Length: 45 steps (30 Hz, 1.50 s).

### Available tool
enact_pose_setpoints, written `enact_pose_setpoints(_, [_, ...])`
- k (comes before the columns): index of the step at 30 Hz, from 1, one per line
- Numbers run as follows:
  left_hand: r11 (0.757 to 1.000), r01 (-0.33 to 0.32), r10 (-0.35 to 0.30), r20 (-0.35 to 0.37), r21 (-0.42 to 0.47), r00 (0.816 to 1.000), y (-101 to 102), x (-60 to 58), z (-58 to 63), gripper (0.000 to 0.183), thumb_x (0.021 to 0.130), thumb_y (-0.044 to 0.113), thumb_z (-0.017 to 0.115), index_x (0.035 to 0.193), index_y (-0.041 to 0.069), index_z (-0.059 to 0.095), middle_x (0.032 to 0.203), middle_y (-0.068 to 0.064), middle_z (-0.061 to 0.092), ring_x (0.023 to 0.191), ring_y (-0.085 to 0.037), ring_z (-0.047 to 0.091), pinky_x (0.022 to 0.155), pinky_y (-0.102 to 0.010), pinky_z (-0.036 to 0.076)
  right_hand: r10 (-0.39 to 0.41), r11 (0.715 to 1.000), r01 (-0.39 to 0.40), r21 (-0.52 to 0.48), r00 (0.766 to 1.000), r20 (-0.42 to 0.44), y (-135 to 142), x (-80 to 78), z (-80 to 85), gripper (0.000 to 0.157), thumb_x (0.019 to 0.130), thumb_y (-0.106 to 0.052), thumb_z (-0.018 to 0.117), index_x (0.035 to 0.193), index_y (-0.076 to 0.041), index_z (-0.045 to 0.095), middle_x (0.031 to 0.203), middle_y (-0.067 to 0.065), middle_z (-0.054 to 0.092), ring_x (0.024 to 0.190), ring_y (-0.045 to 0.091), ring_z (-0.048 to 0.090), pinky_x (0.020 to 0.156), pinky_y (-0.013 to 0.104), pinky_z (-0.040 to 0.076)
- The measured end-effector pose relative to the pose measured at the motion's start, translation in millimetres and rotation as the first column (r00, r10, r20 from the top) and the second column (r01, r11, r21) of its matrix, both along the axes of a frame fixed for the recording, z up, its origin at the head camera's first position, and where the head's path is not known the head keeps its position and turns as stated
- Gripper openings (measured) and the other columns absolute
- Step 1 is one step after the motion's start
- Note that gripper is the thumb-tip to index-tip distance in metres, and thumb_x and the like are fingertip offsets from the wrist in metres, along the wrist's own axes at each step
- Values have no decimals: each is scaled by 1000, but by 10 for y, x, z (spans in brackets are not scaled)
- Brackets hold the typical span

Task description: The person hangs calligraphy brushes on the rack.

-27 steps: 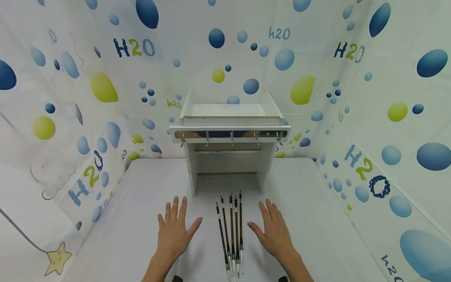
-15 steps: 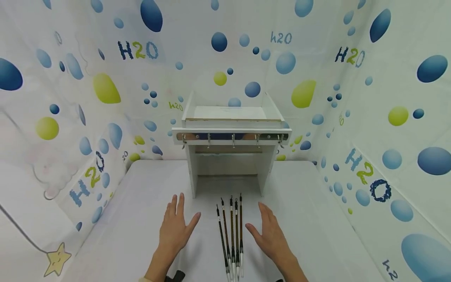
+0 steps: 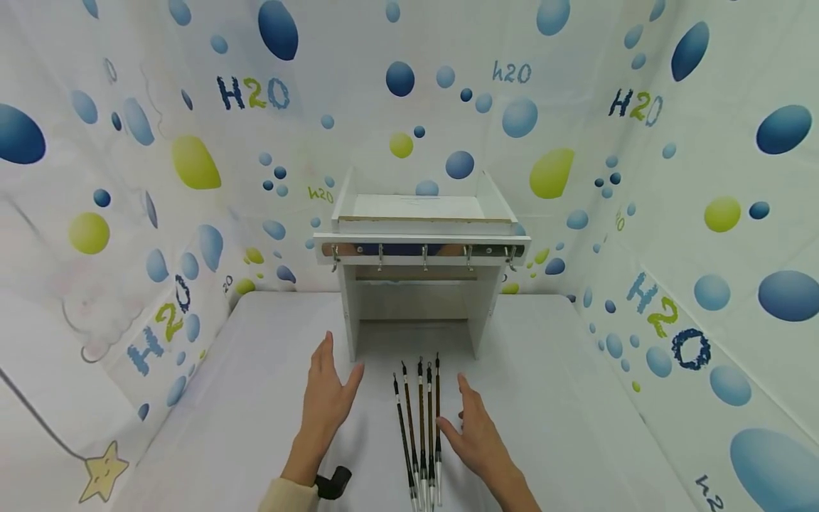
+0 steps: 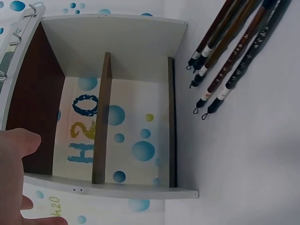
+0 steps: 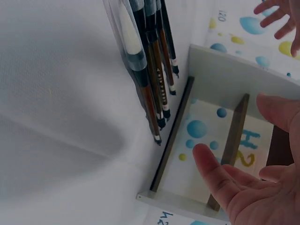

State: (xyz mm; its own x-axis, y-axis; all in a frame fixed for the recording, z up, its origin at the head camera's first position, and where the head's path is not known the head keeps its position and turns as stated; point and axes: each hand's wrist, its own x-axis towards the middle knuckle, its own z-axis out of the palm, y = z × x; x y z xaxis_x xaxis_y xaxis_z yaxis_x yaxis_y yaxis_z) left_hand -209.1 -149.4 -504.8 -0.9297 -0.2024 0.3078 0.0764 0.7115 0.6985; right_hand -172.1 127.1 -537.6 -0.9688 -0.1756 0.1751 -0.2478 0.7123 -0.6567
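Note:
Several calligraphy brushes [image 3: 421,427] lie side by side on the white table, hanging loops toward the rack and capped tips toward me. Clear caps [image 5: 136,61] cover their bristles in the right wrist view. To their left, my left hand [image 3: 328,395] is raised with nothing in it, thumb apart from the fingers. My right hand [image 3: 476,430] is on the other side, its thumb tip overlapping the rightmost brush in the head view and its fingers loosely bent. Beyond the brushes stands a white rack [image 3: 416,226] with a row of metal hooks [image 3: 425,256].
A white table [image 3: 269,341] extends on both sides of the rack. Printed curtains [image 3: 358,92] with blue and green drops surround it at the back and sides. A dark wrist device [image 3: 334,483] is by my left sleeve [image 3: 288,496].
Both hands have turned from palms down toward their sides. The right hand has shifted left toward the brushes, and the left has moved slightly forward. The brushes keep their arrangement.

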Motion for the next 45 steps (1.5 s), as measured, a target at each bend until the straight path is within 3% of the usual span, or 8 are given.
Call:
enact_pose_setpoints(6, [997,-6,10,-49,74,999,39,-144,46,82,97,37,63,160,7,19,159,-23,31,147,-40,33,115,-56,35,-6,1000,6,6,999,34,-62,-6,-40,88,93,-31,70,158,-1,19,139,20,53,90,17,60,67,24,48])
enact_pose_setpoints(11, [991,-26,34,-58,131,998,75,-249,90,77,98,37,60,159,8,23,157,-23,34,145,-40,36,113,-57,36,-3,1000,3,14,999,40,-97,-2,-78,82,94,-31,69,155,2,26,134,19,56,82,11,54,63,22,44])
enact_pose_setpoints(16, [981,-30,50,-97,190,994,78,-377,174,76,97,35,61,158,5,26,153,-24,40,135,-43,48,105,-58,44,-21,999,19,26,998,64,-140,-23,-138,73,93,-27,70,149,4,35,126,18,56,76,6,51,62,21,45])
enact_pose_setpoints(26, [973,-67,103,-153,221,983,59,-652,328,68,96,26,62,152,-1,35,145,-26,47,122,-44,55,99,-57,47,-50,998,47,43,996,76,-225,-66,-262,61,91,-19,70,139,11,47,105,11,58,76,9,52,65,25,49])
enact_pose_setpoints(36, [981,-59,90,-163,185,983,7,-889,475,59,96,22,59,147,-3,44,141,-30,51,117,-45,58,95,-56,49,-104,994,97,57,987,119,-273,-132,-423,51,88,-10,71,130,14,54,93,9,58,78,15,54,66,32,50])
enact_pose_setpoints(45, [975,-59,112,-245,213,963,5,-1106,501,45,97,21,61,133,-5,58,123,-26,64,106,-43,64,91,-53,52,-99,994,94,48,986,137,-322,-132,-527,48,88,-9,71,125,16,56,86,8,57,74,15,52,62,31,48])
